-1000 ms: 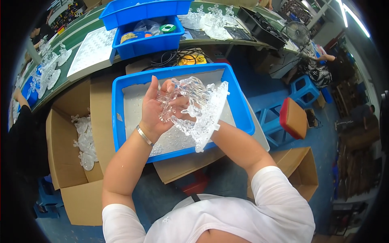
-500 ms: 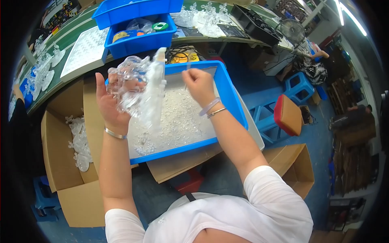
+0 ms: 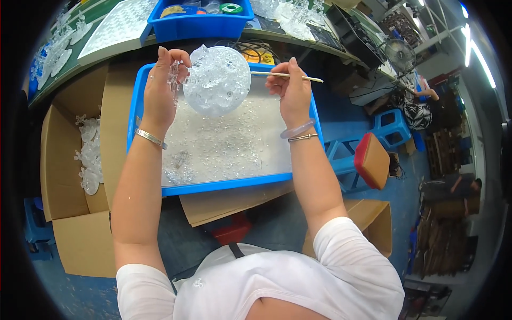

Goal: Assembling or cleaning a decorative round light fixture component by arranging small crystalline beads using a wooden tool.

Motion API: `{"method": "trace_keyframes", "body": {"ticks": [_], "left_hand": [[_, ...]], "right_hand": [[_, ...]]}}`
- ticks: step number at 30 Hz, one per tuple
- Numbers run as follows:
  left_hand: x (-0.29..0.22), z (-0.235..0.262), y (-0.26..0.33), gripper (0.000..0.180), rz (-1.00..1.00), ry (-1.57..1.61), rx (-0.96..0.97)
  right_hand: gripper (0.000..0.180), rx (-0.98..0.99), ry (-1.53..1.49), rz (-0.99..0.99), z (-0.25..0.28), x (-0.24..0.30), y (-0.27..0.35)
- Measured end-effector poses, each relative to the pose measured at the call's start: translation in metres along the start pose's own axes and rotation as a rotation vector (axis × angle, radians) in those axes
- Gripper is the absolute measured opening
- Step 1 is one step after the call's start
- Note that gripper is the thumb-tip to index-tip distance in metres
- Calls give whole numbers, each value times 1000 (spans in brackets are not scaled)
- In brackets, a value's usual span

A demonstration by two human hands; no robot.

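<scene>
My left hand [image 3: 160, 93] grips a clear plastic ornament [image 3: 216, 88] by its side, its round disc base tilted toward me above the blue tray [image 3: 229, 185]. Between the thumb and fingers of my right hand [image 3: 295, 98] lies a thin pale stick [image 3: 312, 79]. The stick's inner end reaches the right rim of the disc; whether it touches cannot be made out. Many small clear scraps [image 3: 213, 144] are strewn over the pale bottom of the tray below.
At left, an open cardboard box [image 3: 64, 170] holds several clear ornaments [image 3: 92, 154]. A blue bin [image 3: 200, 26] and a white dimpled tray [image 3: 114, 29] stand on the green bench behind. To the right are blue stools [image 3: 392, 128] and a red-edged seat [image 3: 373, 161]; another cardboard box [image 3: 373, 224] sits lower.
The ornament has turned from edge-on to show its round disc, shifting right and slightly up. My right hand has moved right and up, and its stick now shows clearly, lying nearly level.
</scene>
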State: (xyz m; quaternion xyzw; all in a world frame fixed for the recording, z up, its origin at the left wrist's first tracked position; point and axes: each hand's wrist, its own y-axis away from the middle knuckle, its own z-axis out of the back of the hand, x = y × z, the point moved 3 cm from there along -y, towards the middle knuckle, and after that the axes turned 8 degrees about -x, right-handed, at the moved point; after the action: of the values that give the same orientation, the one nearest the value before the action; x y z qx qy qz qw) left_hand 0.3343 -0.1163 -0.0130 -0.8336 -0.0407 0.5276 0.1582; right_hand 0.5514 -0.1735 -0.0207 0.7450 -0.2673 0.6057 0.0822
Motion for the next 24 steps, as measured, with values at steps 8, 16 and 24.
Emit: {"method": "trace_keyframes", "body": {"ticks": [8, 16, 24], "left_hand": [[2, -3, 4, 47, 13, -31, 61], [4, -2, 3, 48, 29, 1, 67], [3, -3, 5, 49, 45, -4, 55]], "right_hand": [[39, -6, 66, 46, -1, 2, 0], [39, 11, 121, 67, 3, 0, 0], [40, -56, 68, 130, -2, 3, 2]]}}
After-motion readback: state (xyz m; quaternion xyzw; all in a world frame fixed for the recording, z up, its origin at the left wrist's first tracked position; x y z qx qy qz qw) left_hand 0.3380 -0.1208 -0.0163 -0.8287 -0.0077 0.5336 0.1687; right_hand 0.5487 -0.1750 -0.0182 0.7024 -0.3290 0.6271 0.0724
